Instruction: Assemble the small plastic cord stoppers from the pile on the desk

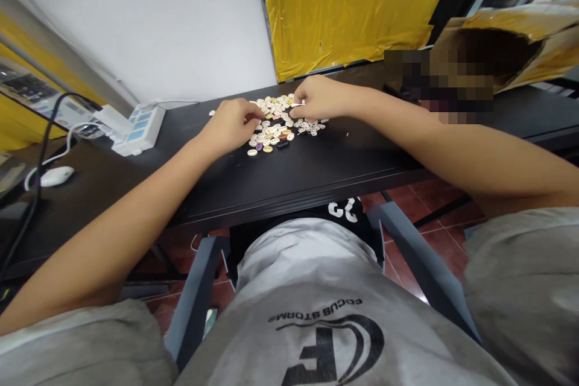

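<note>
With the left hand (233,123) curled on the buttons (275,126) and the right hand (316,98) at 1 o'clock pinching something small, a nudge might scatter strays off the desk (316,169).

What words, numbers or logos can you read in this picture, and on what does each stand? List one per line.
"FOCUS STORM", with a registered mark, upside down to the camera: on the grey T-shirt, above a large black logo.
White digits, seemingly "22" or "23", partly hidden by the black desk edge: on black shorts.
Blue panels on the white power strip: too small to read.
Buttons: no legible marks.
</note>
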`<state>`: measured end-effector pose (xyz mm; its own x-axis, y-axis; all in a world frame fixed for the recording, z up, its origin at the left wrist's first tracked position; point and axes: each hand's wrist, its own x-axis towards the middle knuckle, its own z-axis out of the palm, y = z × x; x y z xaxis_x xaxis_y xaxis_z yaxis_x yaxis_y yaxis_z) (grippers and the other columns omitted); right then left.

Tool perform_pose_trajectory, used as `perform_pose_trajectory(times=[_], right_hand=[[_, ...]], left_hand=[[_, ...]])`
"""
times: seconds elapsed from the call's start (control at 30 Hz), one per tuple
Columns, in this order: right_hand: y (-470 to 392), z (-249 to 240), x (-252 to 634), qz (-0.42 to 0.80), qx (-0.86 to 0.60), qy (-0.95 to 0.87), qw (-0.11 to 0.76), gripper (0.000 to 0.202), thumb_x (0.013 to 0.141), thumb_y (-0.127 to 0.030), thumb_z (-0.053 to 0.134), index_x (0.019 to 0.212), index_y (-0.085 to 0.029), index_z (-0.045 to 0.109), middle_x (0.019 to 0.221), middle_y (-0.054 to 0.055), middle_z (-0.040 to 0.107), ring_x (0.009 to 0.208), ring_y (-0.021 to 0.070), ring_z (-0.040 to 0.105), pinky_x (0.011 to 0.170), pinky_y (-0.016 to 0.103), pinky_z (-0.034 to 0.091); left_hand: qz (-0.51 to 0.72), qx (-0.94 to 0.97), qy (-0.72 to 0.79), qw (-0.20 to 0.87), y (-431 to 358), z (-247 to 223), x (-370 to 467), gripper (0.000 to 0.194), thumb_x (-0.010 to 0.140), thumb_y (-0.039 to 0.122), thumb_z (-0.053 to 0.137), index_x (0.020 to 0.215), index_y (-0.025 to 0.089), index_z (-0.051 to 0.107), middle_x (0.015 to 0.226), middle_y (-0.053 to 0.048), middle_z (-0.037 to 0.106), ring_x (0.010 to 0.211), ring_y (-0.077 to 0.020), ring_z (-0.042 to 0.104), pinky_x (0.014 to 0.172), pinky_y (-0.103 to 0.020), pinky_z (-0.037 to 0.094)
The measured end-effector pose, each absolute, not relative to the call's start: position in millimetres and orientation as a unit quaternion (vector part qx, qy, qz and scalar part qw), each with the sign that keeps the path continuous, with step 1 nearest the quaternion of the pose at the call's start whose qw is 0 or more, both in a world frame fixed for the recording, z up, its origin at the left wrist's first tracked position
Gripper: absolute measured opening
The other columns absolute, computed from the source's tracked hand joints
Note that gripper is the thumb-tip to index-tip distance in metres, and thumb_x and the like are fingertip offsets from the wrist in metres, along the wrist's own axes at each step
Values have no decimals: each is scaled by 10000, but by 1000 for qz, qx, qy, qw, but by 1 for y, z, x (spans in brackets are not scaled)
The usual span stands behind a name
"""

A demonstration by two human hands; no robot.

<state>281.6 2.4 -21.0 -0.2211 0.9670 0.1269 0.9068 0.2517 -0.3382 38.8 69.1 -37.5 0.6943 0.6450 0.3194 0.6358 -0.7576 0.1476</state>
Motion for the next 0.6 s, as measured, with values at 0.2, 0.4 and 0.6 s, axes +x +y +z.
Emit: perform_pose_trajectory(times=[0.2,0.4,0.6], right_hand=[[2,-21,281,93,-605,-776,152,191,890,-259,681,795,-119,770,703,105,711,684,223,600,665,359,432],[3,-22,281,96,-605,-776,148,198,906,-287,690,830,-129,784,701,96,716,698,229,617,681,359,457],[3,-23,281,101,-602,-777,154,198,909,-267,710,756,-146,742,676,83,703,656,209,606,652,348,433]], left_hand=[[167,925,340,-36,71,-41,38,475,971,239,528,1354,91,767,1329,-220,739,1252,-367,677,1152,-536,508],[149,926,348,-3,71,-40,39,429,962,189,528,1302,167,789,1322,-165,779,1206,-367,714,1122,-554,532],[159,921,355,-2,67,-38,41,329,954,207,567,1138,146,832,1225,-168,806,1135,-350,739,1074,-492,545]])
